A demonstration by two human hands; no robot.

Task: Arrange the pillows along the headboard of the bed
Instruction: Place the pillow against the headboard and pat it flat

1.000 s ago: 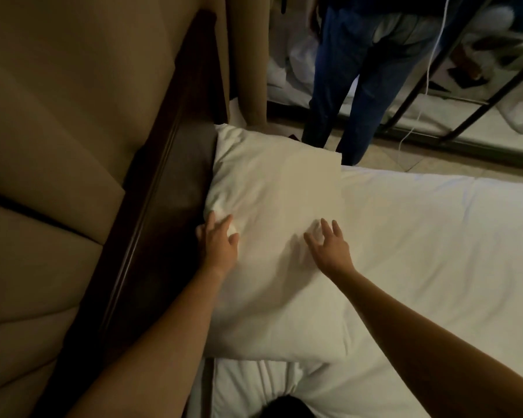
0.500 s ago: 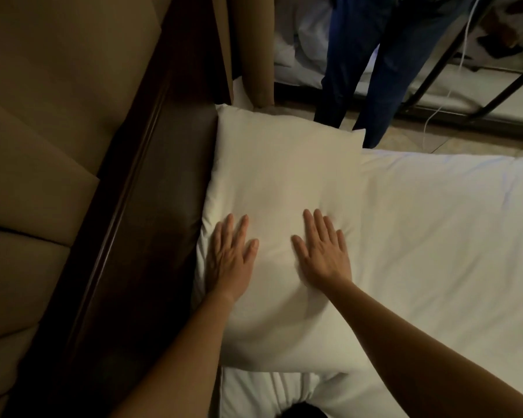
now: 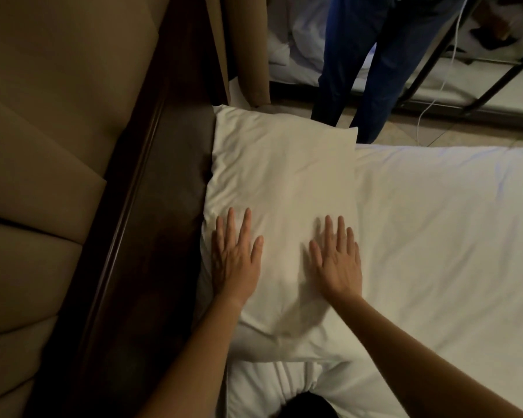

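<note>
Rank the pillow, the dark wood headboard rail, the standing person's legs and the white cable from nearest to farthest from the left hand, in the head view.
1. pillow: directly under the left hand, which rests flat on it.
2. dark wood headboard rail: just to the hand's left.
3. standing person's legs: beyond the bed's far edge.
4. white cable: farther right, down by the floor.

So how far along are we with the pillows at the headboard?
Done: one white pillow lies flat on the bed, one edge against the headboard.
In hand: the left hand and right hand press on it with straight fingers, apparently smoothing it.
Left: the white fabric at the bottom edge may be another pillow, but I cannot tell. No other pillow is in view.
</note>
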